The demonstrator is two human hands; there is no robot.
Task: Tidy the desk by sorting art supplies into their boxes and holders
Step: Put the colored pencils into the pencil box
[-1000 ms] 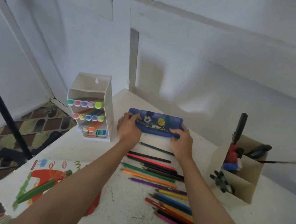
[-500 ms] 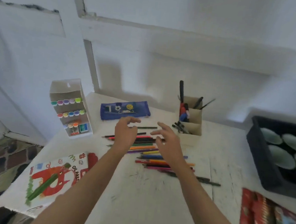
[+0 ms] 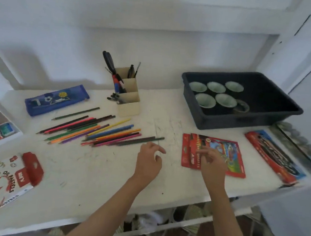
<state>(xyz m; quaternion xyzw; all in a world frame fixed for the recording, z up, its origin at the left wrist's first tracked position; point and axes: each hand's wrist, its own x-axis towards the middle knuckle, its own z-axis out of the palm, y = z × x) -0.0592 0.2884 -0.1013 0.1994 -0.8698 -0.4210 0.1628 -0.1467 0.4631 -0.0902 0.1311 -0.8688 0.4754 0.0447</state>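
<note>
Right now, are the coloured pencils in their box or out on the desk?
Out. The coloured pencils lie loose on the desk, left of the flat red pencil box beneath the right hand.

A white desk (image 3: 95, 171) (scuffed) carries loose coloured pencils (image 3: 92, 130) at centre, a blue pencil case (image 3: 56, 99) upper left, a dark tray (image 3: 246, 123) upper right.

Matt white-painted desk (image 3: 88, 168), scuffed and scratched. At twelve o'clock, a plain matt cardboard holder (image 3: 128, 103). At two, a smooth dark plastic tub (image 3: 246, 123). At three, a glossy printed card pencil box (image 3: 229, 154). At ten, painted wooden pencils (image 3: 92, 130).
</note>
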